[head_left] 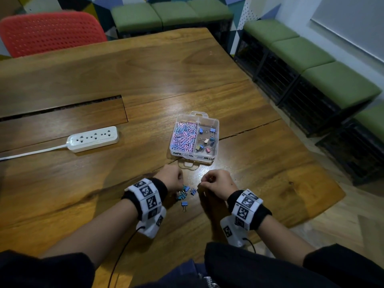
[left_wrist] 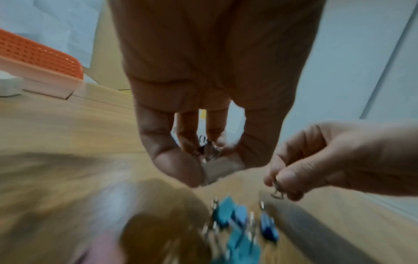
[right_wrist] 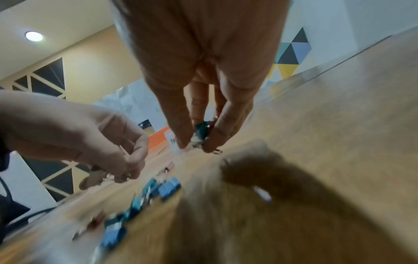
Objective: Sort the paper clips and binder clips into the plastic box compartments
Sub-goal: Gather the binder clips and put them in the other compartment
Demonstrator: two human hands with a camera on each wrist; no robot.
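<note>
Hands hover low over the counter [head_left: 145,65] near its front edge. The left hand [head_left: 170,177] has its grip curled round a pale binder clip [left_wrist: 218,167], wire handles pointing up into the palm. The right hand [head_left: 218,183] pinches a teal binder clip [right_wrist: 202,131] between thumb and fingers, body up, handles down toward the wood. Between and just nearer than the two hands lies a loose cluster of blue binder clips [head_left: 185,193], pointing every which way; one blue clip [head_left: 184,205] sits apart, closest to the front edge, handles toward it. Farther in stands the clear plastic box [head_left: 216,123], its long axis running away from the front edge: paper clips [head_left: 184,136] fill the left compartment, mixed binder clips [head_left: 205,141] lie in the right. A white power strip [head_left: 93,138] lies toward the left edge.
</note>
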